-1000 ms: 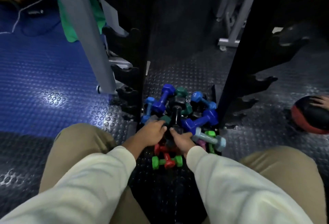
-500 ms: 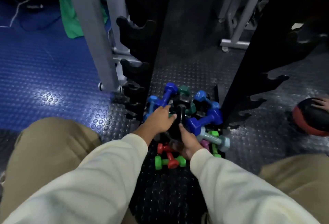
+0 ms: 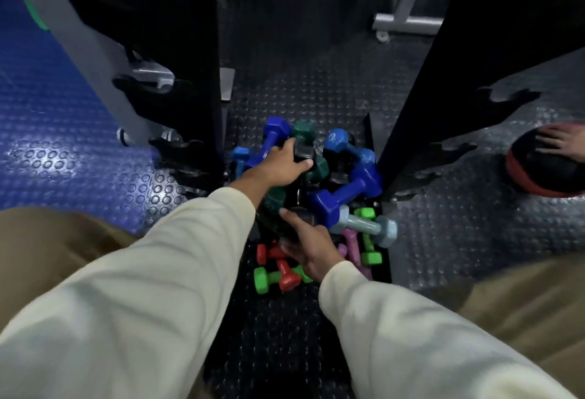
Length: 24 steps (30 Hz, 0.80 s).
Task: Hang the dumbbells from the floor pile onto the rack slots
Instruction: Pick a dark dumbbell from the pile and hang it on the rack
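Note:
A pile of dumbbells lies on the studded floor between the two black rack uprights: dark blue ones (image 3: 345, 192), a light blue one (image 3: 345, 145), a grey-blue one (image 3: 367, 226), and small red (image 3: 286, 273) and green (image 3: 264, 280) ones. A black dumbbell (image 3: 297, 191) lies in the middle, pointing away from me. My left hand (image 3: 281, 167) is closed over its far head. My right hand (image 3: 308, 248) grips its near head. The left rack upright (image 3: 177, 50) and the right rack upright (image 3: 443, 82) carry notched slots on their outer sides.
A red and black medicine ball (image 3: 544, 173) sits on the floor at right with another person's hand (image 3: 560, 142) on it. A grey metal post (image 3: 79, 34) leans at left, over blue matting. A grey machine base (image 3: 408, 23) stands behind. My knees flank the pile.
My left hand has reached farther into the pile onto the black dumbbell's far head. My right hand stayed at the near head. My head has leaned in closer.

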### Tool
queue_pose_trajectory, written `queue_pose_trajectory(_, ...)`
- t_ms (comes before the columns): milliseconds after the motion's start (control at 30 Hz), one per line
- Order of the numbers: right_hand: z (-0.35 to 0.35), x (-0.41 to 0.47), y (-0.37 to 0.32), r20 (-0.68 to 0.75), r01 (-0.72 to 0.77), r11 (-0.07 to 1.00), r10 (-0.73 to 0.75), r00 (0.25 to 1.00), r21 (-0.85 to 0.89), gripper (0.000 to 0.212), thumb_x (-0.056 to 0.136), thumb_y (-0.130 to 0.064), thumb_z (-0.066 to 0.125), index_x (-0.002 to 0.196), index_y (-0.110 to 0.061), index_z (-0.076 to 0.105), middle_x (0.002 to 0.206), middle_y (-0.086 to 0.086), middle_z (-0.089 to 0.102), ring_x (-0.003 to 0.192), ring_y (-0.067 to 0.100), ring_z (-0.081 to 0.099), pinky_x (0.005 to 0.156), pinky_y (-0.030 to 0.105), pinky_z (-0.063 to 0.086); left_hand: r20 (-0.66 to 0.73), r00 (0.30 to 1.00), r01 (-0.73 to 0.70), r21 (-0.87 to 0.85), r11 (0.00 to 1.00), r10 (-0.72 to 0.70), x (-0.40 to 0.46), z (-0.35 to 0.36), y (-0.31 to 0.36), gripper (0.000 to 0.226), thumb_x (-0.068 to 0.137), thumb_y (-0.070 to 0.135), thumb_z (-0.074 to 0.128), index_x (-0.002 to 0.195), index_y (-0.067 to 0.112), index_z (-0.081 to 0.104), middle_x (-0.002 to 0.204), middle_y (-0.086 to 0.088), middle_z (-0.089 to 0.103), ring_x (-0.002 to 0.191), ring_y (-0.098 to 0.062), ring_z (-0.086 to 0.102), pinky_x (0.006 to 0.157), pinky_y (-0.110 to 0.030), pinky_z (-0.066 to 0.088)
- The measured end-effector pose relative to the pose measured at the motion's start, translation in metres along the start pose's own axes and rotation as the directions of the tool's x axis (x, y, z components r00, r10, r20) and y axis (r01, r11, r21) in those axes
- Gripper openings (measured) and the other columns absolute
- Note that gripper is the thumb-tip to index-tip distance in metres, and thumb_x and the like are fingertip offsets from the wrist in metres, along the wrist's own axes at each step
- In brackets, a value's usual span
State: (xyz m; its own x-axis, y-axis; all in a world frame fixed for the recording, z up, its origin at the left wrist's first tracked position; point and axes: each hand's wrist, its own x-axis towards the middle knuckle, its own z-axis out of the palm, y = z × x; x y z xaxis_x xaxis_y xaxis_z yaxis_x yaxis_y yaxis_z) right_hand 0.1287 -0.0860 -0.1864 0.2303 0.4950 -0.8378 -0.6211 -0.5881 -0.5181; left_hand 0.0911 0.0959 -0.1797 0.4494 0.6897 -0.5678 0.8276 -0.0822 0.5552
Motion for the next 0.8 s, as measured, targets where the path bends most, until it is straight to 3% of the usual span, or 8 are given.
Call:
queue_pose_trajectory(67,0.0,0.0,0.003,-0.012,0.044,0.999,-0.044,0.999,-0.006,0.052,0.079,-0.029,0.091,0.118,-0.001,0.072,0.103,0.015,0.079,0.085,0.026,0.066,0.068,0.032,0.057,-0.014,1.0,0.001,-0.079,0.997,-0.002,0.005,-0.001,-0.003,0.082,0.096,0.064,0.057,0.161,0.032,0.02,0.162,-0.01,0.036,0.144,-0.034,0.043,0.115,-0.049,0.04)
queue_pose_trajectory(167,0.0,0.004,0.009,-0.031,0.081,0.996,-0.082,0.996,-0.026,0.057,0.075,-0.025,0.093,0.114,0.009,0.071,0.089,0.017,0.074,0.079,0.028,0.066,0.057,0.029,0.058,-0.009,1.0,0.011,-0.192,0.981,-0.013,0.006,-0.001,-0.01,0.074,0.092,0.066,0.061,0.153,0.033,0.034,0.152,0.001,0.05,0.135,-0.027,0.051,0.111,-0.047,0.043)
queue_pose_trajectory(300,-0.001,0.008,0.007,-0.039,0.071,0.997,-0.073,0.997,-0.042,0.048,0.074,-0.02,0.092,0.104,0.012,0.072,0.083,0.016,0.071,0.076,0.03,0.066,0.067,0.037,0.062,-0.016,1.0,0.02,-0.291,0.956,-0.026,0.006,0.002,-0.011,0.064,0.089,0.063,0.068,0.14,0.033,0.043,0.134,0.007,0.057,0.121,-0.019,0.055,0.101,-0.04,0.045)
queue_pose_trajectory(433,-0.004,0.004,0.009,-0.023,0.059,0.998,-0.059,0.998,-0.024,0.049,0.078,-0.011,0.088,0.115,0.014,0.068,0.086,0.014,0.075,0.075,0.024,0.073,0.066,0.034,0.063,-0.028,1.0,-0.008,-0.261,0.965,0.0,0.0,-0.002,-0.005,0.058,0.089,0.053,0.074,0.131,0.028,0.042,0.124,0.007,0.056,0.112,-0.019,0.055,0.094,-0.039,0.044)
queue_pose_trajectory(533,-0.004,0.001,0.012,-0.009,0.064,0.998,-0.064,0.998,0.015,0.047,0.08,0.0,0.082,0.12,0.015,0.062,0.09,0.016,0.075,0.067,0.015,0.076,0.063,0.031,0.062,-0.076,0.997,-0.052,-0.283,0.958,0.032,-0.008,-0.004,-0.008,0.058,0.086,0.053,0.078,0.124,0.03,0.041,0.126,0.003,0.059,0.115,-0.022,0.058,0.099,-0.044,0.049)
queue_pose_trajectory(633,-0.009,0.0,0.013,-0.026,0.082,0.996,-0.081,0.996,0.021,0.07,0.066,-0.001,0.086,0.127,0.014,0.056,0.108,0.026,0.074,0.081,0.022,0.078,0.072,0.035,0.064,-0.11,0.993,-0.084,-0.333,0.939,0.05,-0.021,-0.001,-0.008,0.063,0.083,0.051,0.08,0.127,0.03,0.04,0.132,0.0,0.057,0.119,-0.021,0.056,0.102,-0.044,0.049)
queue_pose_trajectory(700,-0.014,-0.009,0.012,-0.007,0.078,0.997,-0.078,0.997,-0.023,0.058,0.07,0.006,0.08,0.123,0.015,0.059,0.109,0.029,0.074,0.085,0.029,0.077,0.071,0.036,0.063,-0.143,0.989,-0.096,-0.363,0.927,0.047,-0.034,0.002,-0.008,0.065,0.084,0.048,0.081,0.129,0.029,0.039,0.133,0.0,0.056,0.119,-0.02,0.055,0.101,-0.039,0.047)
queue_pose_trajectory(800,-0.026,-0.026,0.009,0.0,0.093,0.987,-0.094,0.996,-0.128,0.035,0.073,0.014,0.071,0.107,0.006,0.069,0.086,0.019,0.075,0.085,0.032,0.072,0.073,0.039,0.059,-0.2,0.98,-0.091,-0.479,0.873,-0.008,-0.057,0.011,-0.011,0.06,0.084,0.043,0.083,0.124,0.028,0.04,0.123,0.003,0.059,0.112,-0.018,0.058,0.096,-0.035,0.047)
